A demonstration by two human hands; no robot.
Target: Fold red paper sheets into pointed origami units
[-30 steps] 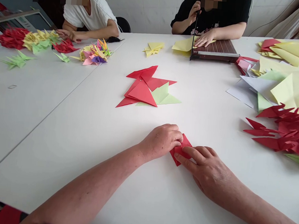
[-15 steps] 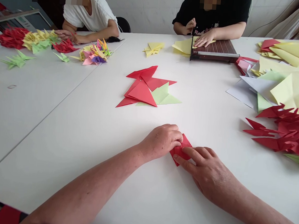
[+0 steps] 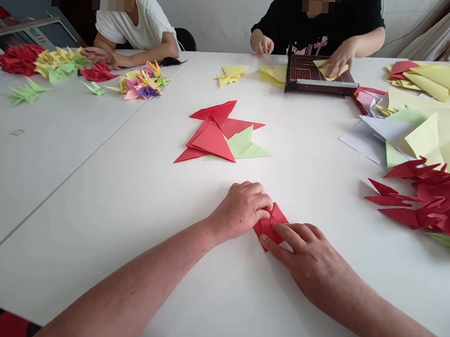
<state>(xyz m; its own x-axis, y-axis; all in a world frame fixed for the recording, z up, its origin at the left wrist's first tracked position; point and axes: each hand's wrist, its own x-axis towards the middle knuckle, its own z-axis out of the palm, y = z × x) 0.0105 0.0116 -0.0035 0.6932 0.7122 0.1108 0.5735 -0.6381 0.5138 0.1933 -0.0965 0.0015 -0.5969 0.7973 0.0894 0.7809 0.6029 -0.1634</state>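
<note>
Hands (image 3: 241,208) shifted slightly, small folded red paper (image 3: 270,225), creased, pinned flat

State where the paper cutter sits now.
In the head view, the paper cutter lies far across the table, right of centre, before the person in black, yellow sheets at its left.

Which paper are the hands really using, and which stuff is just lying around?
In use: red folded paper, held down by left hand and right hand.
Lying about: triangle pile, red folded heap, yellow sheets, colourful cranes.
</note>
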